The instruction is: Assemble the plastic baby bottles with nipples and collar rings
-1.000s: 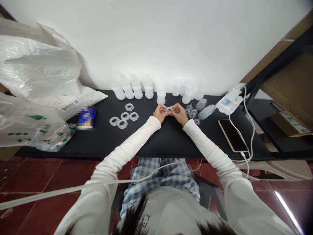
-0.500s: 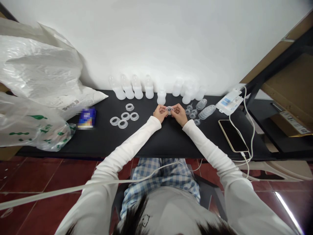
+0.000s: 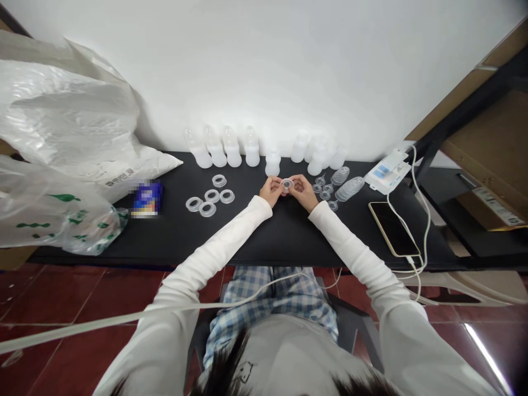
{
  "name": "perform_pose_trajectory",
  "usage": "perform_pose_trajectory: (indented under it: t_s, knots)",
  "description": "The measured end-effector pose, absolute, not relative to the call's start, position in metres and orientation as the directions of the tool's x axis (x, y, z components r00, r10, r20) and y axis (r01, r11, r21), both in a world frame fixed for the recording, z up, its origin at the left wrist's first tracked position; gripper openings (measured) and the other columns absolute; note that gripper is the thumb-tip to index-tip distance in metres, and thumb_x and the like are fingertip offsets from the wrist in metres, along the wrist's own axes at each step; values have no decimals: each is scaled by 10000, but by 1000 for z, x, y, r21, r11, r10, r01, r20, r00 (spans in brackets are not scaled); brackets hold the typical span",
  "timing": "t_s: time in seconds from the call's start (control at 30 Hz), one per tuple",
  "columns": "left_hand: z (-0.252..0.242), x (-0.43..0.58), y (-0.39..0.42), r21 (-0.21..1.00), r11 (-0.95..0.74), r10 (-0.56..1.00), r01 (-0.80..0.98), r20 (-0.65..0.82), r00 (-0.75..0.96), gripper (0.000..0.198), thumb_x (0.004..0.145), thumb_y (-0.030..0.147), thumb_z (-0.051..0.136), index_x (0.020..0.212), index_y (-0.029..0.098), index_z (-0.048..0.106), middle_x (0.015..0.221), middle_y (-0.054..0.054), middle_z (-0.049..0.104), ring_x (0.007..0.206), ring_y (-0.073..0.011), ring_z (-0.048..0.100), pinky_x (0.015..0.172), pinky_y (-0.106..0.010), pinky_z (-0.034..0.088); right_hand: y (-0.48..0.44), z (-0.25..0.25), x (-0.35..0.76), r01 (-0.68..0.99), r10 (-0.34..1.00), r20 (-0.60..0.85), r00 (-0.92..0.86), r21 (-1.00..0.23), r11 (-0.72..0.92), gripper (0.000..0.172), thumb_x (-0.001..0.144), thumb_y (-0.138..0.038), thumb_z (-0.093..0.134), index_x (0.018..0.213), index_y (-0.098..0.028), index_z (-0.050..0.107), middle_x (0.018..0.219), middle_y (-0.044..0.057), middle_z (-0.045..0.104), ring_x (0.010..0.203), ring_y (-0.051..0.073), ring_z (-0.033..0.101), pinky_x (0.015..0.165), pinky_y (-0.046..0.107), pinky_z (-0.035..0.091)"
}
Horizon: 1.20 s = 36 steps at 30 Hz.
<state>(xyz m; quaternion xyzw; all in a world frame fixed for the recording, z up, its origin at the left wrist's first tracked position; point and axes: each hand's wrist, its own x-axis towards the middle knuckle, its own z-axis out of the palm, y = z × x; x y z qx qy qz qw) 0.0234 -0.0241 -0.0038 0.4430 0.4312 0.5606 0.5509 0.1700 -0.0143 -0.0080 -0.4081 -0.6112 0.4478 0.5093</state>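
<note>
Between both hands, just above the black table, is a translucent white bottle collar ring point(image 3: 286, 183). My left hand point(image 3: 271, 191) pinches its left side and my right hand point(image 3: 303, 192) its right side. A clear piece, perhaps a nipple, seems to sit in its middle, but fingers partly hide it. Directly behind stands an uncapped white baby bottle point(image 3: 273, 163). Several clear nipples point(image 3: 325, 194) lie right of my right hand, beside clear domed caps point(image 3: 350, 189). Several loose collar rings point(image 3: 212, 196) rest to the left of my left hand.
Capped bottles point(image 3: 231, 148) stand left along the wall, with more uncapped bottles point(image 3: 317, 157) to the right. A phone point(image 3: 394, 228) with a white cable lies near a white-and-blue package point(image 3: 388, 171). Large plastic bags point(image 3: 66, 110) and a blue packet point(image 3: 147, 198) occupy the left.
Both hands stay in place on the ring. The ring has tilted slightly and the fingers have shifted a little; a darker centre now shows in it.
</note>
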Motion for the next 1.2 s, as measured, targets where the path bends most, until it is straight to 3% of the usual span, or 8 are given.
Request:
perform_pose_trajectory:
  t_s: [0.23, 0.43, 0.63, 0.9, 1.0, 1.1, 1.2]
  knots:
    - [3, 22, -32, 990, -49, 998, -133, 52, 22, 296, 725, 281, 789, 776, 199, 508, 566, 70, 619, 467, -81, 582, 480, -196, 454, -15, -9, 169, 33, 956, 256, -144, -964, 263, 390, 672, -404, 800, 859, -240, 500, 689, -62, 518, 611, 101, 473, 570, 249, 403]
    - [5, 21, -32, 992, -52, 999, -113, 53, 3, 313, 713, 285, 793, 755, 202, 494, 531, 87, 575, 429, -63, 535, 432, -177, 381, -17, -13, 163, 81, 957, 271, -105, -957, 280, 384, 718, -459, 765, 869, -243, 485, 662, -77, 473, 577, 90, 439, 545, 243, 372]
    - [0, 22, -31, 984, -84, 996, -155, 88, 23, 371, 739, 455, 767, 804, 204, 502, 546, 75, 597, 443, -79, 561, 435, -186, 419, -20, -6, 164, 122, 947, 310, -88, -940, 319, 409, 799, -607, 660, 890, -238, 509, 637, -70, 474, 547, 96, 445, 525, 259, 361]
    - [-1, 21, -33, 981, -160, 986, -109, 165, 38, 397, 736, 506, 766, 807, 205, 517, 589, 62, 600, 476, -78, 575, 449, -182, 428, -25, -1, 163, 205, 913, 402, -63, -890, 406, 387, 829, -594, 654, 878, -237, 514, 645, -64, 454, 567, 96, 436, 560, 262, 372]
    - [-2, 19, -29, 967, -203, 979, -157, 205, -2, 414, 738, 543, 758, 874, 208, 556, 648, 39, 616, 535, -90, 603, 504, -202, 482, -24, 1, 165, 140, 912, 390, -130, -903, 406, 478, 771, -632, 705, 1001, -260, 512, 718, -52, 498, 609, 107, 485, 574, 264, 411]
    - [-4, 17, -22, 934, -294, 956, -201, 292, -41, 463, 709, 574, 776, 914, 206, 583, 783, 1, 640, 606, -99, 628, 584, -239, 539, -22, 4, 167, -37, 943, 286, -173, -958, 284, 586, 771, -733, 627, 1132, -293, 486, 821, -30, 556, 642, 117, 536, 572, 270, 462]
    - [-8, 16, -17, 897, -388, 921, -209, 387, -48, 444, 716, 546, 786, 929, 206, 597, 905, -19, 618, 656, -92, 629, 668, -270, 568, -22, 9, 168, -117, 962, 175, -207, -981, 153, 550, 804, -729, 580, 1098, -264, 578, 795, -21, 577, 650, 115, 545, 573, 265, 480]
